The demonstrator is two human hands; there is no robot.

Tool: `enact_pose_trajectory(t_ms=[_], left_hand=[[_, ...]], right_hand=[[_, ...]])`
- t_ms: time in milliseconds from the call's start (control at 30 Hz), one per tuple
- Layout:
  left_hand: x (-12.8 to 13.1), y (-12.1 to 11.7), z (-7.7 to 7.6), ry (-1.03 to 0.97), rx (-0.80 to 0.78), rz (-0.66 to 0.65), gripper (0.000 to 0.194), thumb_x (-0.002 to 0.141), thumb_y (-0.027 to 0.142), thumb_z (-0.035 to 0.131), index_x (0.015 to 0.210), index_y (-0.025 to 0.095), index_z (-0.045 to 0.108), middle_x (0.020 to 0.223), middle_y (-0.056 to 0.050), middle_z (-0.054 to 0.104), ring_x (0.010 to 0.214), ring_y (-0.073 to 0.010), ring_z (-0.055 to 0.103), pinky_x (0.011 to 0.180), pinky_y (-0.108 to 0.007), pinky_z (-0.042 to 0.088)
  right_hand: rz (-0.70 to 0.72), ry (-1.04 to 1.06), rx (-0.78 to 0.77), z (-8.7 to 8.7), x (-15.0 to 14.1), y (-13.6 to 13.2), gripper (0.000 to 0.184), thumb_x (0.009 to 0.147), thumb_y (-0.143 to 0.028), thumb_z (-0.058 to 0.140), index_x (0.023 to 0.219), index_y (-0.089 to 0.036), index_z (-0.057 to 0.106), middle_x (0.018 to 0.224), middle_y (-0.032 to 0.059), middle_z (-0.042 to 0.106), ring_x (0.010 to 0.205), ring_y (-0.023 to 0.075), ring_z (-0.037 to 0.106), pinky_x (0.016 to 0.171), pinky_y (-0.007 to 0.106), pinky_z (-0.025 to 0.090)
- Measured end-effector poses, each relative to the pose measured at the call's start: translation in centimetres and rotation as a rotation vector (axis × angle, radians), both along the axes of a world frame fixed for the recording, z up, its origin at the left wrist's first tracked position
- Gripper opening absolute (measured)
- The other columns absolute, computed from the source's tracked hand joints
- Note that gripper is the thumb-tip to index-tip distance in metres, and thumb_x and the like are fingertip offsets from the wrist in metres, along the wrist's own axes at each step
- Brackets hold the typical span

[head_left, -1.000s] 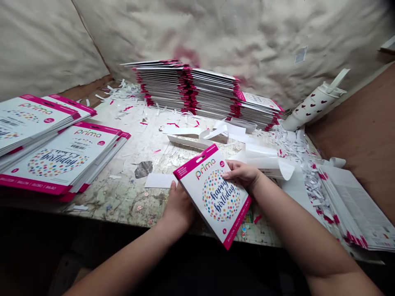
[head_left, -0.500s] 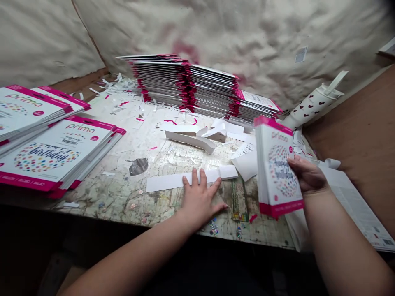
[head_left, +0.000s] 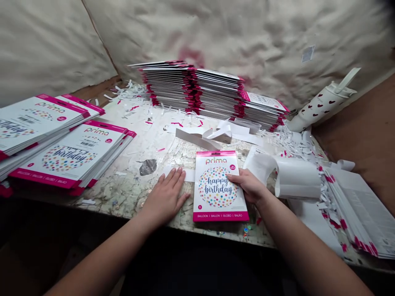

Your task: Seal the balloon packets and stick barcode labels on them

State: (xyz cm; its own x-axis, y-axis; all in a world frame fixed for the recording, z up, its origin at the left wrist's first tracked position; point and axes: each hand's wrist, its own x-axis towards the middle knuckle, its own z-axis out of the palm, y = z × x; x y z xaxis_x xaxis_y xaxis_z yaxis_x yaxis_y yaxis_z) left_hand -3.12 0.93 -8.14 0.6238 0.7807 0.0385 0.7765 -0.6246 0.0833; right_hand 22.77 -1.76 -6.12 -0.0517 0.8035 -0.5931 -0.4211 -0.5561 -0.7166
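The left hand (head_left: 165,198) lies flat on the table (head_left: 123,193) with its fingers spread wide, and it holds nothing. Its fingertips are on or just by a white paper strip (head_left: 177,173) that runs up to the side of a balloon pack (head_left: 216,187).

The pack lies flat on the table, face up, between the two hands. The right hand (head_left: 248,186) sits on the pack's right side with its fingers lying across the corner. It seems to press the pack down, not grip it (the thumb is hidden, so I cannot tell if it has real hold).

Just past the right hand is a curled white sheet (head_left: 296,179), and more white shreds (head_left: 296,144) lie beyond it. Far ahead of the hands are tall stacks of packs (head_left: 216,92), all turned the same way, likely so they stay neat and do not slide. Two more piles of packs (head_left: 68,158) sit left of the left hand, face up, so the words are easy to see.
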Motion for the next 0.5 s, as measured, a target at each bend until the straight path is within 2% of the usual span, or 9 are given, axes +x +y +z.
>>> enact_pose_trajectory(t_ms=[100, 267, 333, 400, 467, 500], left_hand=[[-0.4, -0.4, -0.5, 0.009, 0.033, 0.037, 0.055, 0.091, 0.039, 0.031, 0.136, 0.008, 0.038, 0.142, -0.016, 0.036, 0.133, -0.0270, 0.031, 0.106, -0.047, 0.030], [-0.5, -0.3, -1.0, -0.008, 0.048, 0.018, 0.051, 0.091, 0.031, 0.027, 0.134, 0.007, 0.041, 0.140, -0.015, 0.038, 0.131, -0.0270, 0.034, 0.104, -0.048, 0.033], [-1.0, 0.2, -1.0, -0.012, 0.037, 0.005, 0.051, 0.090, 0.029, 0.026, 0.133, 0.006, 0.043, 0.139, -0.015, 0.040, 0.129, -0.0271, 0.038, 0.103, -0.047, 0.036], [-1.5, 0.9, -0.5, -0.059, 0.035, 0.003, 0.052, 0.089, 0.029, 0.026, 0.131, 0.005, 0.044, 0.138, -0.017, 0.042, 0.125, -0.0279, 0.044, 0.099, -0.045, 0.041], [-1.7, 1.5, 0.6, -0.165, 0.054, 0.014, 0.051, 0.089, 0.032, 0.028, 0.129, 0.008, 0.046, 0.137, -0.018, 0.044, 0.122, -0.0286, 0.047, 0.098, -0.044, 0.043], [-1.6, 1.6, 1.4, -0.235, 0.069, 0.029, 0.049, 0.089, 0.034, 0.030, 0.128, 0.010, 0.047, 0.136, -0.016, 0.045, 0.121, -0.0283, 0.047, 0.099, -0.044, 0.042]], right_hand=[[-0.029, -0.043, 0.027, 0.6, 0.3, -0.2, 0.020, 0.070, -0.012, 0.062, 0.090, -0.017, 0.059, 0.075, 0.0062, 0.072, 0.067, 0.0239, 0.069, 0.072, 0.042, 0.054], [0.082, -0.004, 0.112, 1.2, -1.3, 1.1, 0.027, 0.068, -0.018, 0.065, 0.094, -0.016, 0.058, 0.083, 0.0077, 0.071, 0.073, 0.0238, 0.067, 0.073, 0.041, 0.052], [0.084, -0.228, 0.170, 1.3, -1.7, 1.6, 0.031, 0.068, -0.026, 0.067, 0.097, -0.016, 0.058, 0.085, 0.0078, 0.069, 0.075, 0.0236, 0.065, 0.074, 0.041, 0.051], [0.065, -0.621, 0.197, 2.0, -1.5, 0.7, 0.046, 0.065, -0.036, 0.072, 0.105, -0.017, 0.057, 0.083, 0.0072, 0.067, 0.077, 0.0243, 0.063, 0.076, 0.041, 0.049], [0.072, -0.962, 0.260, 3.6, -0.8, -2.3, 0.055, 0.063, -0.043, 0.074, 0.111, -0.021, 0.057, 0.080, 0.0061, 0.066, 0.076, 0.0243, 0.061, 0.075, 0.041, 0.047], [0.074, -1.052, 0.333, 4.7, -0.2, -4.5, 0.052, 0.065, -0.044, 0.072, 0.110, -0.023, 0.059, 0.079, 0.0057, 0.065, 0.074, 0.0239, 0.060, 0.075, 0.041, 0.046]])
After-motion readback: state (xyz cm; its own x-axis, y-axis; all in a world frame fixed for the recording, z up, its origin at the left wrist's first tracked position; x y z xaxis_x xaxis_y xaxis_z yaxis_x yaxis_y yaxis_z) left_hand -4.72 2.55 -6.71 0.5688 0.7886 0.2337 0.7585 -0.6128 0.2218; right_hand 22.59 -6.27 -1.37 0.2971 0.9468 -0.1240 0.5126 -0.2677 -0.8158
